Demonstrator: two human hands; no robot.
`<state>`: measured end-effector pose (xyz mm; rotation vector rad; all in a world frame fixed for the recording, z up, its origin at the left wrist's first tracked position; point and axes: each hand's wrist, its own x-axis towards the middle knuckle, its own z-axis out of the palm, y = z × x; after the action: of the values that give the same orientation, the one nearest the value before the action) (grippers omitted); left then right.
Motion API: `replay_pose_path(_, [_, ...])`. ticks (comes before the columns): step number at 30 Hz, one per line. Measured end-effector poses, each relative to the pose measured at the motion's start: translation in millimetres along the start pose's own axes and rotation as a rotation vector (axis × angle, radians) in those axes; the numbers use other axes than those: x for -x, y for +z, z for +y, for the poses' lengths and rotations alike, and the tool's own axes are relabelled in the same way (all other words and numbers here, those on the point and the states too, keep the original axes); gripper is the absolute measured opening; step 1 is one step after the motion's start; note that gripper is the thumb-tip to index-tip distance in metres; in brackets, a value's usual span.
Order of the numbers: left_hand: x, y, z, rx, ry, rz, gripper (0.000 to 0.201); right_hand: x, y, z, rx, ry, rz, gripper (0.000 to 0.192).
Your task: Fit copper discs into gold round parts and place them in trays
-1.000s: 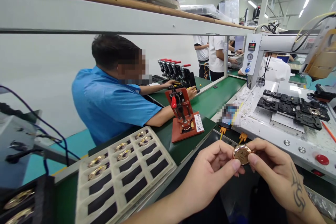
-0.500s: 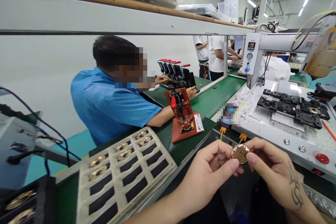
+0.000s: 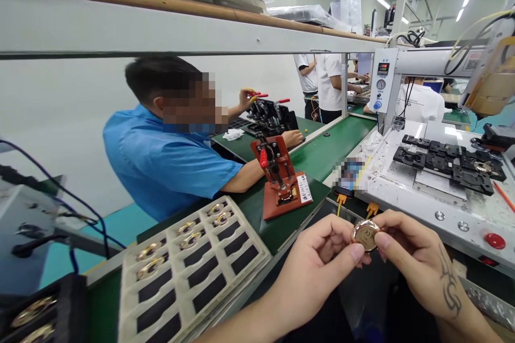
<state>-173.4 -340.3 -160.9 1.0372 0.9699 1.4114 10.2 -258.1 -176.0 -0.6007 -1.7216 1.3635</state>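
Observation:
A round gold watch case (image 3: 365, 237) with small print on its back is pinched between both my hands. My left hand (image 3: 328, 262) grips its left edge with thumb and fingers closed. On its right edge, the thumb and fingers of my right hand (image 3: 408, 257) are closed as well. The printed back faces up toward me; the other side is hidden. To the left lies a pale tray (image 3: 189, 268) whose back slots hold several gold watch cases (image 3: 191, 239). Beyond my hands stands a red clamp fixture (image 3: 277, 177) with a red-tipped handle.
A white machine (image 3: 426, 198) with black fixture plates (image 3: 450, 161) and a red button (image 3: 494, 241) stands at right. A co-worker in a blue shirt (image 3: 169, 166) sits across the green bench (image 3: 322, 150) at black clamps (image 3: 273, 118). A shelf (image 3: 201, 24) crosses overhead.
The co-worker's far hand has risen to the red handles of the black clamps, and their head has shifted left. My hands hold the watch case much as before, slightly further left.

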Motion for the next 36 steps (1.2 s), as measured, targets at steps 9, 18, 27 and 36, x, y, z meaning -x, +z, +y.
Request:
replay_pose_path(9, [-0.9,-1.4,-2.8,-0.011,0.015,-0.001,0.024,0.0,-0.4,0.8,-0.056,0.043,-0.023,0.02])
replay_pose_path(18, [-3.6,-0.3,-3.3,0.011,0.005,0.0,0.027,0.6,-0.4,1.5,-0.089,0.061,-0.023,0.019])
replay_pose_path(27, [-5.3,1.3,-6.5,0.066,-0.031,-0.013,0.031,1.2,-2.3,3.2,-0.089,0.062,-0.023,0.017])
replay_pose_path(36, [-3.5,0.1,-7.5,0.041,-0.011,-0.016,0.031,3.1,-2.4,6.1,-0.079,0.064,0.001,0.016])
